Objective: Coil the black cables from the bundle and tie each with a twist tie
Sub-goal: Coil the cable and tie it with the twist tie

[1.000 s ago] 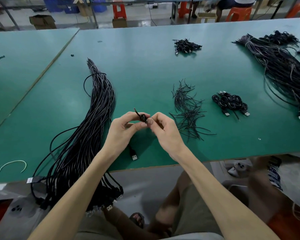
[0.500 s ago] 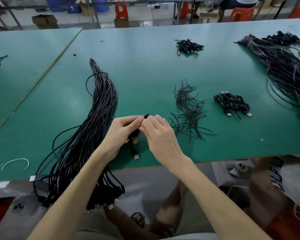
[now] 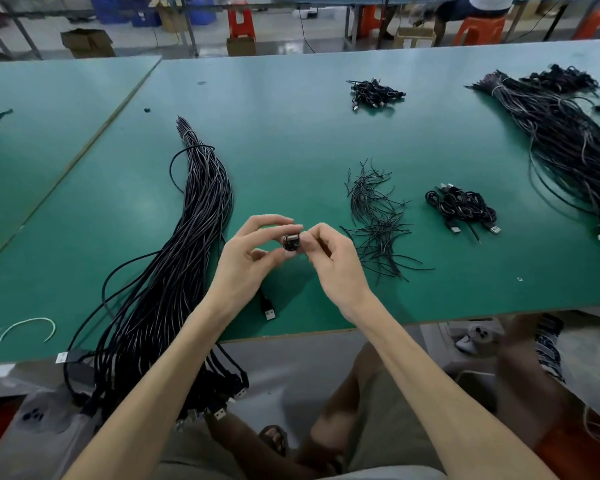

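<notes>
Black coil (image 3: 290, 242), small, tight; left hand (image 3: 245, 263), right hand (image 3: 335, 263) pinch it.

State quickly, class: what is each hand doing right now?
Left hand: closed, holding the coiled cable between thumb and fingers.
Right hand: closed, pinching the same coiled cable from the other side.

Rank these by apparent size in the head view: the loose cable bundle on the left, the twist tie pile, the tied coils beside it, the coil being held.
1. loose cable bundle
2. twist tie pile, sparse but wider
3. tied coils
4. held coil
</notes>
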